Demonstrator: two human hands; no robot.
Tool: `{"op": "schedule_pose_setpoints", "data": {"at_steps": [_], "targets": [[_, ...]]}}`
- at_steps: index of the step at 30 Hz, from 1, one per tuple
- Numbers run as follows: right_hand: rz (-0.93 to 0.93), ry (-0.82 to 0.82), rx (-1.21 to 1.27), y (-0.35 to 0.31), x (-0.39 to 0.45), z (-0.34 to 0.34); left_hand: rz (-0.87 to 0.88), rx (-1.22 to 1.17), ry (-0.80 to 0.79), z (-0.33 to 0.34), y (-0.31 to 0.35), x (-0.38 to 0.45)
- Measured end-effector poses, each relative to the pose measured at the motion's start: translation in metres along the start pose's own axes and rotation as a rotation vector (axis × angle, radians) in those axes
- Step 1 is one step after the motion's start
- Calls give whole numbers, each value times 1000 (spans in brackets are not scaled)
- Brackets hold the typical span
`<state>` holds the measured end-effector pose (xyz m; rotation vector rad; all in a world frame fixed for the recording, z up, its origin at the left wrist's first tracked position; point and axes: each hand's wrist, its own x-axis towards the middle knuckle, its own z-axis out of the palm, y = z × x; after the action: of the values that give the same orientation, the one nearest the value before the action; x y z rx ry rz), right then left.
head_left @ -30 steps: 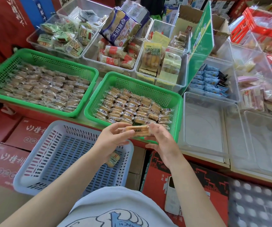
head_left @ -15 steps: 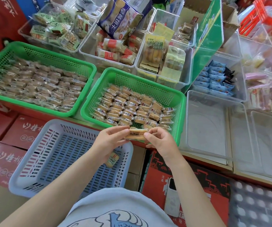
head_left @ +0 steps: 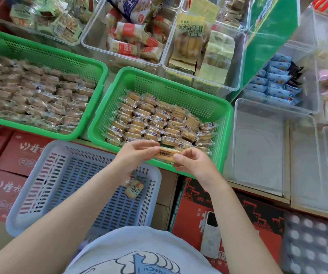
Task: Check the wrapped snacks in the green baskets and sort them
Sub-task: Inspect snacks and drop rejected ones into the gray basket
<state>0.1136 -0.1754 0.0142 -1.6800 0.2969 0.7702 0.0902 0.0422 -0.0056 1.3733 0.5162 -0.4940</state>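
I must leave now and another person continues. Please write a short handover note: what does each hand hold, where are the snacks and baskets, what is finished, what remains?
Left hand and right hand: each pinches one end of a single wrapped snack, held above the near edge of the right green basket.
Left green basket: full of wrapped snacks, farther left on the shelf.
Blue basket: lower, in front of the person; one sorted snack lies inside.
Done: one snack sorted, by the look of it.
Left: finish checking the held snack, place it, then go through both green baskets.
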Motion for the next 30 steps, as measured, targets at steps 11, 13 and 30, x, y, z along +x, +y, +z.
{"op": "schedule_pose_setpoints", "data": {"at_steps": [11, 13, 30], "targets": [[8, 333, -485, 5, 39, 8, 315, 1521, -44, -19, -30, 45], [-76, 401, -692, 2, 40, 25, 337, 1549, -24, -18, -34, 44], [-46, 426, -1130, -6, 58, 62, 270, 1606, 72, -8, -35, 46]]}}
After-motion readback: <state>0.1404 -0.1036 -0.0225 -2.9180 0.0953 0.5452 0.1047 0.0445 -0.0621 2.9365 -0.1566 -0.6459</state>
